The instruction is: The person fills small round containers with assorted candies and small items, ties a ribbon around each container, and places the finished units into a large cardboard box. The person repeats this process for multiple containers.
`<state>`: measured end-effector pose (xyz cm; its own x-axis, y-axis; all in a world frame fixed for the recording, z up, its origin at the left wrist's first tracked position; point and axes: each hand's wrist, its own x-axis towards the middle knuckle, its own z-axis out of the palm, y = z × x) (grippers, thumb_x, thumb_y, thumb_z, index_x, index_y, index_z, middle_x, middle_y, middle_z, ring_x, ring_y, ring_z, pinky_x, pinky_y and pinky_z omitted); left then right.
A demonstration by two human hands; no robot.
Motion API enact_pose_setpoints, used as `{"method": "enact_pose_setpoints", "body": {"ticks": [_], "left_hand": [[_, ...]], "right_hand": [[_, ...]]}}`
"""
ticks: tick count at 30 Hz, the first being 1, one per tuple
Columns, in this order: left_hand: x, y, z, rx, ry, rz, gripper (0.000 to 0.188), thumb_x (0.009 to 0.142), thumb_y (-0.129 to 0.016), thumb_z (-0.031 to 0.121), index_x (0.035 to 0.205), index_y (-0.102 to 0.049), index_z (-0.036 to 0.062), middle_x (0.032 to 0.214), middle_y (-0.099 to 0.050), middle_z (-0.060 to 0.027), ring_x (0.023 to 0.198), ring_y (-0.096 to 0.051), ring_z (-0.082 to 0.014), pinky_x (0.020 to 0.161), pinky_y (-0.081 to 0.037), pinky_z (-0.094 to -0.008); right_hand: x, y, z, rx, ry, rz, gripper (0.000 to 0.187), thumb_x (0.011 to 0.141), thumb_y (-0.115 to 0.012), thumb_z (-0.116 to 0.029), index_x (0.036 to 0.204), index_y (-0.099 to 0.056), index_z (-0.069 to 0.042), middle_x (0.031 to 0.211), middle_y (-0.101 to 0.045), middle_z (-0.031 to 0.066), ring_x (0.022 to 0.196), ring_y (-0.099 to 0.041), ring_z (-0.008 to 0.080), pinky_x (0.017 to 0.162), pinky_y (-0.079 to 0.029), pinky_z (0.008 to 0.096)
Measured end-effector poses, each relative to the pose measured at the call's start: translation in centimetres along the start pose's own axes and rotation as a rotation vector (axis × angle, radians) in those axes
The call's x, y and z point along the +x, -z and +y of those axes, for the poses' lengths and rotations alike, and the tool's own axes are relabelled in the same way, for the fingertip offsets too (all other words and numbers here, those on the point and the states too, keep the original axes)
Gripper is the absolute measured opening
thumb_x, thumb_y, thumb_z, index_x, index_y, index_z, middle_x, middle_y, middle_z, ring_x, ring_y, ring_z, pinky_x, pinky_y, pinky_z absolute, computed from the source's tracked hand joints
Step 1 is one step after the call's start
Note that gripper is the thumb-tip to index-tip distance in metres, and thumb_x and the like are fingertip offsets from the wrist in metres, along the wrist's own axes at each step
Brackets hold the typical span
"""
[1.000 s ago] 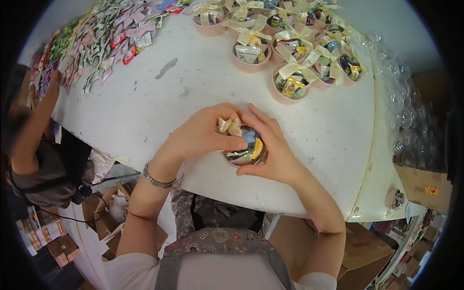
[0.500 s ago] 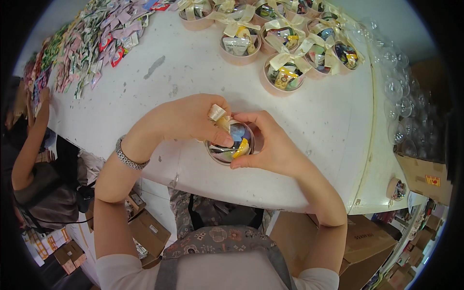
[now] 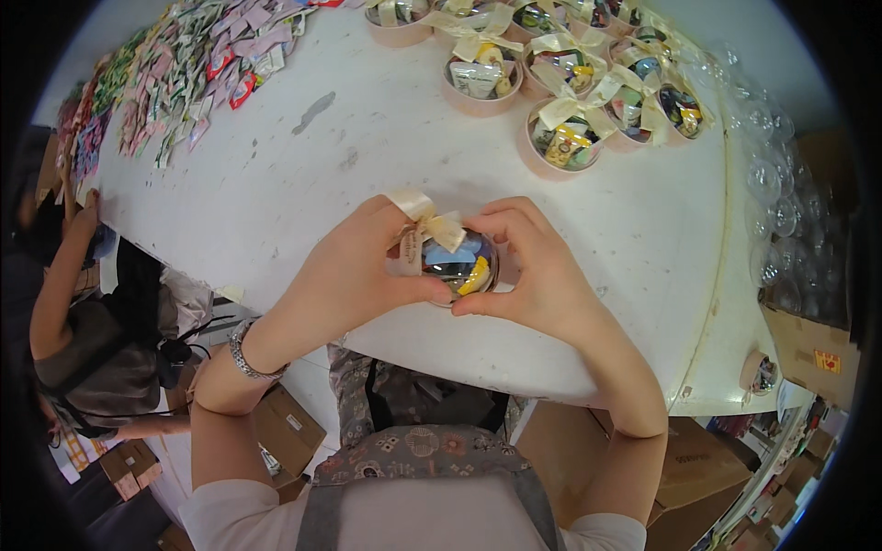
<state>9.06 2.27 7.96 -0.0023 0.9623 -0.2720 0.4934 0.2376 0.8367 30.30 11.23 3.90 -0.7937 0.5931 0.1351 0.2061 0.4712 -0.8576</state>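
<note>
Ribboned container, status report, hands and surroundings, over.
Left hand and right hand gripping opposite sides of domed container. Cream ribbon on top. Other ribboned tubs apart, farther off.

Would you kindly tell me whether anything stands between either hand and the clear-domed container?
Only the cream ribbon does: one end hangs between the palm of the left hand and the clear-domed container. Nothing visible stands between the right hand and it.

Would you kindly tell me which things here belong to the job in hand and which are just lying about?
Job:
held tub, between left hand and right hand
its cream ribbon
likely: ribboned tubs, packet pile, clear domes

Apparently lying about:
left floor cartons
lower-right carton
</note>
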Motion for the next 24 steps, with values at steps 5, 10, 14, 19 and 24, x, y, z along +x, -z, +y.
{"method": "enact_pose_setpoints", "body": {"ticks": [5,10,14,19,24], "left_hand": [[-0.4,-0.1,0.3,0.251,-0.119,0.104,0.055,0.067,-0.085,0.027,0.113,-0.064,0.0073,0.094,-0.057,-0.0082,0.085,-0.059,-0.0264,0.073,-0.048,-0.0368],[0.5,0.7,-1.6,0.044,-0.042,-0.026,0.071,0.062,-0.091,0.025,0.124,-0.062,0.0080,0.104,-0.054,-0.0027,0.096,-0.056,-0.0173,0.084,-0.047,-0.0319],[-0.4,-1.1,-3.8,-0.187,-0.277,-0.012,0.086,0.061,-0.091,0.019,0.135,-0.050,0.0076,0.118,-0.053,-0.0052,0.115,-0.054,-0.0187,0.097,-0.046,-0.0326],[-0.5,-3.1,-4.4,-0.107,-0.307,0.098,0.085,0.063,-0.090,0.014,0.136,-0.047,0.0080,0.125,-0.053,-0.0067,0.117,-0.054,-0.0194,0.098,-0.046,-0.0333],[-0.2,-2.7,-4.4,-0.070,-0.257,0.075,0.085,0.062,-0.090,0.016,0.135,-0.048,0.0097,0.122,-0.056,-0.0062,0.109,-0.059,-0.0205,0.091,-0.051,-0.0329]], "right_hand": [[0.0,-0.2,0.1,0.039,0.058,0.036,0.073,0.062,-0.089,-0.021,0.123,-0.053,-0.004,0.125,-0.050,0.0142,0.111,-0.054,0.0334,0.089,-0.050,0.0389],[-0.1,-1.3,-0.9,-0.257,0.309,0.099,0.070,0.062,-0.088,-0.021,0.124,-0.056,-0.006,0.126,-0.053,0.0119,0.110,-0.054,0.0328,0.091,-0.049,0.0412],[0.2,-1.7,-0.8,-0.276,0.343,0.129,0.068,0.059,-0.088,-0.022,0.119,-0.062,-0.008,0.121,-0.057,0.0090,0.107,-0.055,0.0307,0.089,-0.049,0.0415],[0.9,-1.0,-0.8,-0.239,0.331,0.079,0.069,0.054,-0.091,-0.026,0.116,-0.064,-0.009,0.118,-0.058,0.0075,0.102,-0.055,0.0292,0.084,-0.048,0.0401],[1.1,-0.7,-1.6,-0.264,0.296,0.024,0.064,0.057,-0.090,-0.018,0.115,-0.063,-0.008,0.119,-0.055,0.0092,0.106,-0.054,0.0319,0.086,-0.049,0.0418]]}}
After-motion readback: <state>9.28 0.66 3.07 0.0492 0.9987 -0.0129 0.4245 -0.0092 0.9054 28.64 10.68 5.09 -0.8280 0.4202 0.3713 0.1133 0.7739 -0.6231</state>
